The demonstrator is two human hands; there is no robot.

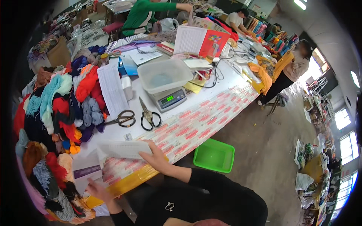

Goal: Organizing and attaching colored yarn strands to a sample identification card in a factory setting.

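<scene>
My right hand (155, 157) pinches the right end of a white printed page (124, 149), raised slightly over the table's near edge. Left of that page lies a white paper with a purple band (87, 171); whether the two are joined as one booklet I cannot tell. At the lower edge of the banded paper is my left hand (99, 190), fingers stretched out and somewhat blurred. Beyond the papers rest black-handled scissors (123, 119) and a second pair of shears (148, 116). A digital scale (171, 99) carries a translucent plastic tub (164, 75).
Bundles of coloured yarn (60, 101) crowd the left side. A green bin (214, 155) stands on the floor right of the table. Farther back are an open red-and-white folder (201, 40), a blue box (128, 66) and loose cables. Several people work beyond.
</scene>
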